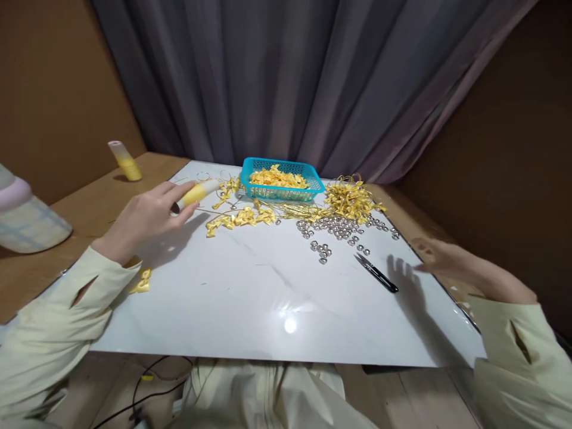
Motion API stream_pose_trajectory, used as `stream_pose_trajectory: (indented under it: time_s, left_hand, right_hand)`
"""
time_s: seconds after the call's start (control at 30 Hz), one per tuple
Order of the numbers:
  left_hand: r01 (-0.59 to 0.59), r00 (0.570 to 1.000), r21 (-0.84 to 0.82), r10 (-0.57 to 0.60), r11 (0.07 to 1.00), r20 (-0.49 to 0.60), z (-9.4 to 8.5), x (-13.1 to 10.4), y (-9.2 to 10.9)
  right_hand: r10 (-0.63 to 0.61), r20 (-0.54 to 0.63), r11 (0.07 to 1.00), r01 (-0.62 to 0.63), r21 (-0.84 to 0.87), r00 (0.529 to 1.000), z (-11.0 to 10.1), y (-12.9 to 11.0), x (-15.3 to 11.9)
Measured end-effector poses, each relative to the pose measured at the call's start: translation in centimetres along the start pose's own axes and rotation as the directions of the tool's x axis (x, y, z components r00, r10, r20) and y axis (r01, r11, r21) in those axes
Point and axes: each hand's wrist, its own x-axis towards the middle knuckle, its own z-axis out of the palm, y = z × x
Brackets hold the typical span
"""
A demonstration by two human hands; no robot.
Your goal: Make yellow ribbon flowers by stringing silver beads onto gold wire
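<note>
Left hand (145,215): gripping with thumb and fingers closed to the width of a tapered yellow-and-white spool (193,194).
Spool location: held tilted above the white marble-patterned bench (232,304), left of the basket, white end pointing right.
Right hand (456,265): blurred, hovering over the bench's right edge; fingers partly spread, with nothing visible in hold.
Snips: small black-handled metal snips (378,275), lying near the right hand's shadow.
Basket: turquoise perforated plastic basket (281,195) at the back, holding a heap of shiny yellow ribbon bows (277,177).
Bow row: loose yellow bows (243,217), lying in front of the basket, to its left.
Bundle: tangled yellow bows with thin gold loops (351,201), just right of the basket.
Beads: small rounded silver pieces (342,227), scattered in front of the bundle.
Second spool: similar yellow-and-white tapered spool (126,162), standing tilted on the brown surface at left.
</note>
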Motion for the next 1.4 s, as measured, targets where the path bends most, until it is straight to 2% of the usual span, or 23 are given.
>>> stream_pose_trajectory:
  time_s: [0.07, 0.13, 0.17, 0.2, 0.27, 0.33, 0.37, 0.4, 0.47, 0.53, 0.57, 0.63, 0.73, 0.8, 0.87, 0.93, 1.07, 1.17, 1.27, 1.4]
  left_hand:
    - [0.035, 0.998, -0.018, -0.036, 0.999, -0.056, 0.0, 0.1, 0.0]
    - [0.067, 0.992, -0.076, -0.074, 0.995, -0.102, 0.1, 0.2, 0.1]
    - [0.086, 0.988, -0.109, -0.099, 0.99, -0.118, 0.1, 0.3, 0.1]
    - [0.112, 0.983, -0.143, -0.131, 0.983, -0.13, 0.1, 0.4, 0.2]
    - [0.193, 0.964, -0.224, -0.228, 0.955, -0.139, 0.0, 0.5, 0.5]
    - [0.321, 0.924, -0.329, -0.37, 0.888, -0.099, -0.3, 0.6, 1.0]
    - [0.383, 0.897, -0.39, -0.437, 0.837, -0.059, -0.5, 0.6, 1.3]
    - [0.433, 0.871, -0.46, -0.491, 0.775, -0.008, -0.7, 0.6, 1.5]
    - [0.479, 0.839, -0.623, -0.532, 0.618, 0.116, -1.0, 0.6, 2.0]
    - [0.476, 0.83, -0.774, -0.504, 0.417, 0.239, -1.1, 0.6, 2.4]
    - [0.482, 0.823, -0.821, -0.479, 0.307, 0.305, -1.1, 0.6, 2.5]
    - [0.515, 0.795, -0.849, -0.435, 0.117, 0.422, -1.0, 0.6, 2.8]
    - [0.561, 0.749, -0.822, -0.365, -0.095, 0.553, -0.7, 0.5, 3.0]
    - [0.595, 0.72, -0.779, -0.3, -0.195, 0.625, -0.4, 0.4, 3.0]
    - [0.632, 0.694, -0.734, -0.24, -0.249, 0.679, -0.2, 0.3, 2.9]
    - [0.643, 0.688, -0.715, -0.204, -0.274, 0.696, -0.1, 0.3, 2.8]
    - [0.615, 0.724, -0.751, -0.203, -0.241, 0.659, -0.1, 0.2, 2.7]
    - [0.597, 0.763, -0.795, -0.229, -0.108, 0.605, -0.1, 0.1, 2.9]
    - [0.541, 0.817, -0.839, -0.27, 0.053, 0.509, 0.0, -0.1, 3.2]
    - [0.488, 0.854, -0.856, -0.295, 0.172, 0.428, 0.1, -0.1, 3.4]
  right_hand:
    - [0.048, 0.25, 0.995, -0.069, 0.075, 0.967, -0.3, 0.7, -1.1]
    - [0.084, 0.396, 0.973, -0.162, 0.167, 0.914, -1.2, 1.3, -1.7]
    - [0.097, 0.397, 0.958, -0.193, 0.21, 0.913, -1.7, 1.5, -1.9]
    - [0.123, 0.349, 0.948, -0.214, 0.235, 0.929, -2.3, 1.6, -1.9]
    - [0.234, 0.187, 0.94, -0.271, 0.209, 0.954, -3.1, 1.3, -1.9]
    - [0.341, 0.013, 0.929, -0.34, 0.147, 0.94, -3.4, 0.5, -1.9]
    - [0.349, -0.033, 0.93, -0.342, 0.137, 0.936, -3.1, -0.1, -1.9]
    - [0.319, -0.026, 0.939, -0.313, 0.144, 0.947, -2.7, -0.8, -1.9]
    - [0.174, 0.114, 0.964, -0.193, 0.18, 0.978, -1.2, -2.3, -1.8]
    - [0.076, 0.275, 0.977, -0.126, 0.17, 0.959, 0.5, -3.8, -1.5]
    - [0.06, 0.311, 0.981, -0.114, 0.156, 0.948, 1.3, -4.3, -1.2]
    - [0.063, 0.331, 0.987, -0.109, 0.121, 0.942, 2.6, -5.1, -0.7]
    - [0.057, 0.33, 0.989, -0.099, 0.114, 0.942, 3.6, -5.5, -0.1]
    - [0.039, 0.331, 0.986, -0.089, 0.138, 0.943, 3.9, -5.4, 0.0]
    - [0.027, 0.325, 0.985, -0.081, 0.155, 0.945, 4.2, -5.2, 0.1]
    - [0.036, 0.314, 0.984, -0.089, 0.155, 0.949, 4.4, -5.0, 0.0]
    - [0.07, 0.271, 0.985, -0.109, 0.133, 0.96, 4.8, -4.9, -0.3]
    - [0.101, 0.244, 0.983, -0.135, 0.127, 0.964, 5.2, -5.2, -0.7]
    - [0.118, 0.283, 0.979, -0.159, 0.128, 0.952, 5.2, -5.6, -0.8]
    - [0.044, 0.212, 0.97, -0.093, 0.227, 0.976, 3.4, -5.8, -1.2]
